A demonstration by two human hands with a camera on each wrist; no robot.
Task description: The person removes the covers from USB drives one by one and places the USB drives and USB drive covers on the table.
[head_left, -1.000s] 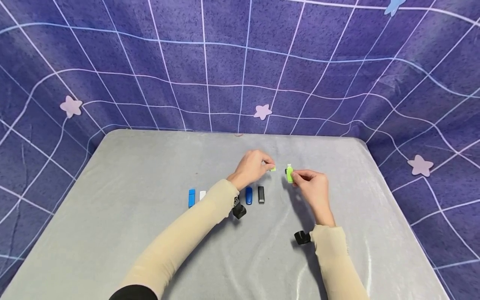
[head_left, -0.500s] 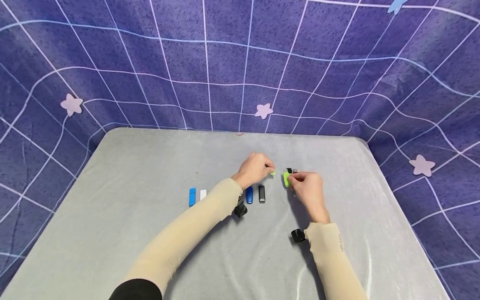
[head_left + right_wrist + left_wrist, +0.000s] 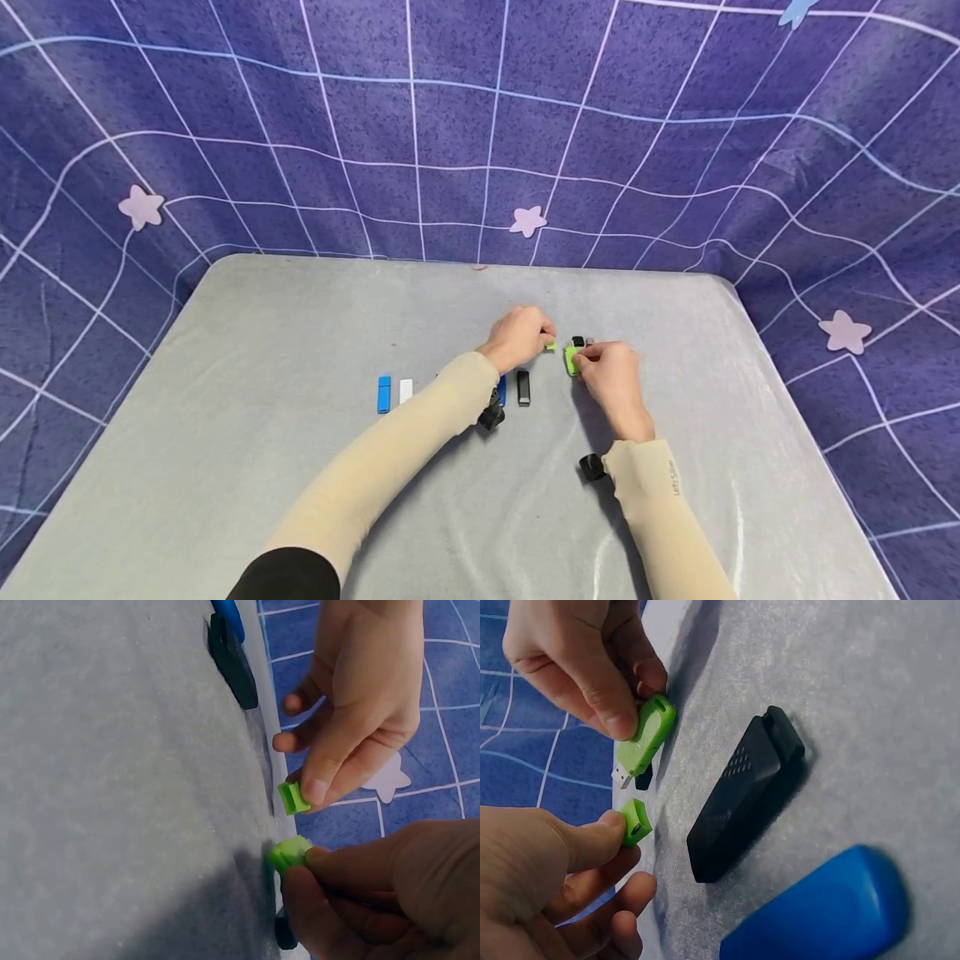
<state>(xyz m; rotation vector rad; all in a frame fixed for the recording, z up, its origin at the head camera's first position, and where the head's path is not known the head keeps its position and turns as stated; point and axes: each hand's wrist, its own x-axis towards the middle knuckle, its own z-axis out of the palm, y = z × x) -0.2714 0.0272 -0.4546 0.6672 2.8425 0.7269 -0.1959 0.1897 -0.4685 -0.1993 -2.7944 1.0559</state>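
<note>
My left hand (image 3: 519, 335) pinches a small green USB stick cap (image 3: 636, 823) between thumb and fingertips. Just right of it, my right hand (image 3: 613, 379) grips a lime-green USB stick (image 3: 651, 735) by its body. Its bare metal plug (image 3: 622, 778) points toward the cap in the left wrist view, with a narrow gap between them. Looking from the right wrist, the cap's hollow end is visible. Both pieces are held above the table. Nearest below the hands lies a black USB stick (image 3: 523, 389).
A dark blue USB stick (image 3: 825, 911) lies beside the black one, partly covered by my left wrist in the head view. Farther left are a white stick (image 3: 406, 390) and a bright blue stick (image 3: 384, 394). Beyond my right fingers sits a small black object (image 3: 577, 341).
My right hand has moved slightly left and nearer the body, tilting the green stick and uncovering the black object. My left hand has shifted a little right with the cap.
</note>
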